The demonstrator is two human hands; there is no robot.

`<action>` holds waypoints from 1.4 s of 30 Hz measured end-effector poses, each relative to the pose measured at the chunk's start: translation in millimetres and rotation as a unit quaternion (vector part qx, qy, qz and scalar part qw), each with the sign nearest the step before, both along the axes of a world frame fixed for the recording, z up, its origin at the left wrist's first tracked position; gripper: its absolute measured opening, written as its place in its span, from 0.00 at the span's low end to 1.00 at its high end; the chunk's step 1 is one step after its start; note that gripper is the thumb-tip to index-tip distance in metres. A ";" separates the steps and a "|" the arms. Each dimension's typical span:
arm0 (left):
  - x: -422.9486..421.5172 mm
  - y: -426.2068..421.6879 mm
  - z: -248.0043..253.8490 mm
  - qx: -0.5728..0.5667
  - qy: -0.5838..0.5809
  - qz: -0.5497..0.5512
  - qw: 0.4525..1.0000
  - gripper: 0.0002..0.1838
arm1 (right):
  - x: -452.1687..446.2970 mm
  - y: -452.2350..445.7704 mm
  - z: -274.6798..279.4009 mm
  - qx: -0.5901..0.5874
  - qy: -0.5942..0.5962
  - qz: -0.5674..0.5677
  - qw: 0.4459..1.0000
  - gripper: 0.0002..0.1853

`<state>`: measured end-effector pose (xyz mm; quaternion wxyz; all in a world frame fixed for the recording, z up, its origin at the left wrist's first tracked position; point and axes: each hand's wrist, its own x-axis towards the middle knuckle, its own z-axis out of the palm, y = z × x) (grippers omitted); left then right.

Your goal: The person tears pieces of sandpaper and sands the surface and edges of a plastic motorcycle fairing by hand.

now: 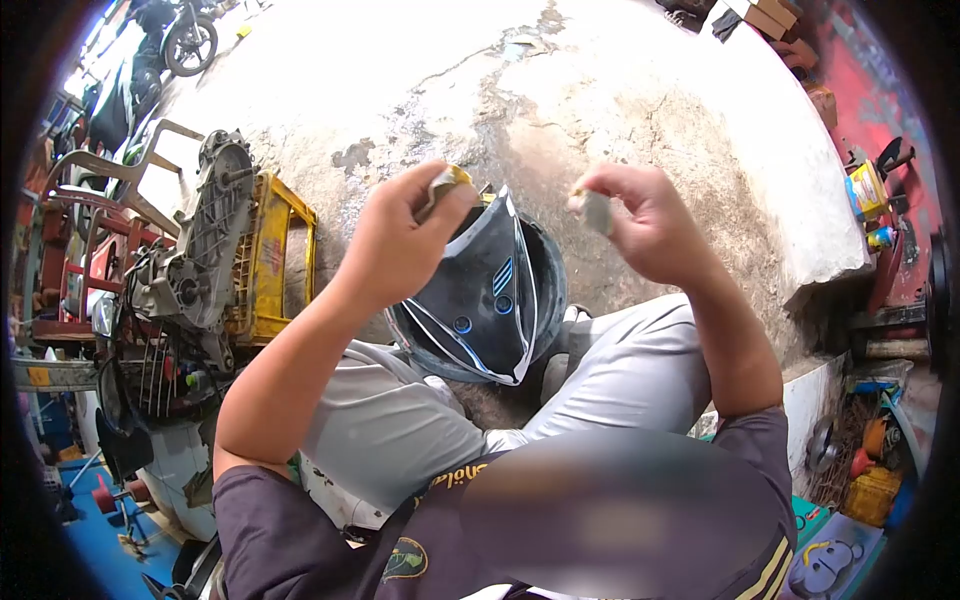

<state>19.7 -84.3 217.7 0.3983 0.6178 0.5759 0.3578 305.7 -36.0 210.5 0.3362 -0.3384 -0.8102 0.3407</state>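
Note:
My left hand (405, 230) is raised above the floor, closed on a small folded piece (452, 177) with yellow and whitish sides. Level with it on the other side, my right hand (650, 225) pinches a small greyish piece (597, 213); its kind is unclear. Between my legs sits a round black basin (553, 262). A dark plastic motorcycle panel (470, 285) with white edges, blue stripes and two round blue-rimmed marks rests on the basin. The panel's upper tip lies near my left fingers, and I cannot tell whether they touch it.
To the left stand a yellow crate (268, 250), a metal engine casing (215, 220) and a brown chair frame (110, 170). A motorcycle wheel (190, 45) shows at the far left. On the right are a pale concrete ledge (815, 245) and a yellow container (866, 190).

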 end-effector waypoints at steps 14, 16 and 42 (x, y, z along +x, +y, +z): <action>25.3 -7.0 -4.3 -0.025 -0.156 -0.114 0.981 0.16 | -32.3 -8.2 4.8 0.132 -0.077 -0.018 0.988 0.09; 26.1 -8.4 1.7 -0.023 -0.146 -0.102 0.984 0.15 | -34.9 -10.1 5.5 0.160 -0.082 -0.019 0.983 0.09; 18.8 -12.3 13.2 0.052 -0.058 0.012 0.997 0.15 | -37.6 -12.2 14.6 -0.110 -0.007 0.091 0.990 0.15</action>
